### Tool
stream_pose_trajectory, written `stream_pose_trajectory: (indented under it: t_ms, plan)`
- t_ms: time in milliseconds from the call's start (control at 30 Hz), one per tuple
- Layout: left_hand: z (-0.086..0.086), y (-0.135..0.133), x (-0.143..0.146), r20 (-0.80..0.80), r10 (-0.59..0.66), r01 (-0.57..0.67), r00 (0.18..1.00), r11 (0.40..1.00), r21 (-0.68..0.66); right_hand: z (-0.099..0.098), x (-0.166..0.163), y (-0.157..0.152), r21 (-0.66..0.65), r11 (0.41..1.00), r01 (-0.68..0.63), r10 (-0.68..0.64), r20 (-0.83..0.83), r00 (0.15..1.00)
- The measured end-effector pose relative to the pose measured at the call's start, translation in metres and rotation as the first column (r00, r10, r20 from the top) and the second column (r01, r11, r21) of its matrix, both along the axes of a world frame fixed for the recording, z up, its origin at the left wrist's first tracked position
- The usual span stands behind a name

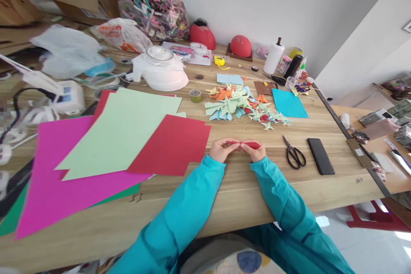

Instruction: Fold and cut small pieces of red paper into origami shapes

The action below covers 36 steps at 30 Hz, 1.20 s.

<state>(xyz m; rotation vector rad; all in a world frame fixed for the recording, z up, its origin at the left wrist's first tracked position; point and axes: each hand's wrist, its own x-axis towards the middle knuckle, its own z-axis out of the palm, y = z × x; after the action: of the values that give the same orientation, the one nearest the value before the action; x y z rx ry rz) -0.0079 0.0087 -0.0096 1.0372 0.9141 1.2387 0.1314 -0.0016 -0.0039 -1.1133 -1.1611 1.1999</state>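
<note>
Wooden table (pixel 244 188), left hand (pixel 220 150) and right hand (pixel 256 151) pinching red paper (pixel 248 144), scissors (pixel 294 154) near

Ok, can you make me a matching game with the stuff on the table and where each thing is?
Things:
1. scissors
2. black phone
3. folded red paper
4. turquoise sheet

Places:
A. pinched between the left hand and the right hand
B. touching the right side of the origami pile
C. lying just right of the scissors
D. between the right hand and the black phone

Pairs: 1-D, 2-C, 3-A, 4-B
</note>
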Motion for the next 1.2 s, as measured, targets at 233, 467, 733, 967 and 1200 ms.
stream_pose_trajectory:
  t_ms: [233,467,733,967,1200]
  plan:
    - [-0.005,0.003,-0.001,0.023,-0.039,0.039,0.999,0.999,-0.002,0.001,0.000,-0.001,0.093,0.996,0.005,-0.010,0.051,0.999]
    - [-0.002,0.002,-0.002,0.019,-0.070,0.069,0.997,0.995,0.068,0.001,0.001,-0.001,0.170,0.985,-0.025,0.013,0.070,0.997]
    - [0.003,-0.002,0.000,0.021,-0.048,0.047,0.999,0.997,0.061,0.000,0.001,-0.001,0.159,0.987,0.000,-0.012,0.079,0.997]
    - [0.006,-0.003,0.001,-0.027,-0.018,0.018,0.999,1.000,-0.003,-0.004,0.001,0.003,-0.043,0.996,0.084,-0.085,-0.043,0.995]
    - [-0.005,0.006,-0.002,0.123,0.035,-0.022,0.992,0.995,-0.101,-0.004,0.008,0.005,-0.086,0.994,0.062,-0.079,-0.204,0.976]
